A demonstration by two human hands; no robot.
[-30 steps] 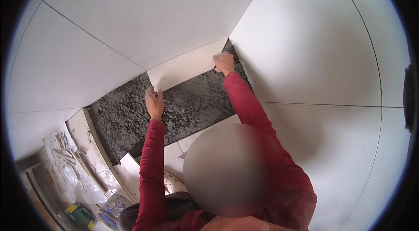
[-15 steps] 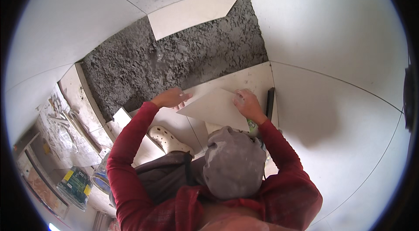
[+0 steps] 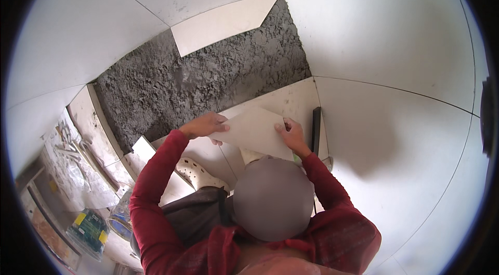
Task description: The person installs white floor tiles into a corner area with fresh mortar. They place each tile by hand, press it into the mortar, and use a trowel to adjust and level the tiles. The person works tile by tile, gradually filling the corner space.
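A cut white tile [image 3: 250,128] with an angled outline is held between my two hands, above the laid tiles near my feet. Pinching its left corner, my left hand [image 3: 206,125] has the thumb on top and fingers partly beneath. At the right edge my right hand [image 3: 292,137] grips it, fingers curled and thumb on its face. Beyond the tile lies a bed of rough grey mortar [image 3: 208,77]. Another cut white tile [image 3: 223,23] rests against the far wall, on the mortar.
A dark narrow bar [image 3: 316,130] stands by the right wall [image 3: 395,124]. On the left are a raised tiled edge [image 3: 101,119], a sheet with scattered strips [image 3: 78,158] and a green-and-yellow package [image 3: 88,231]. My pale clog [image 3: 200,173] is beside a small tile piece [image 3: 143,148].
My left hand has closed round the tile's left corner. My right hand has shifted its hold along the right edge, and the tile has turned slightly. The whole view has shifted a little.
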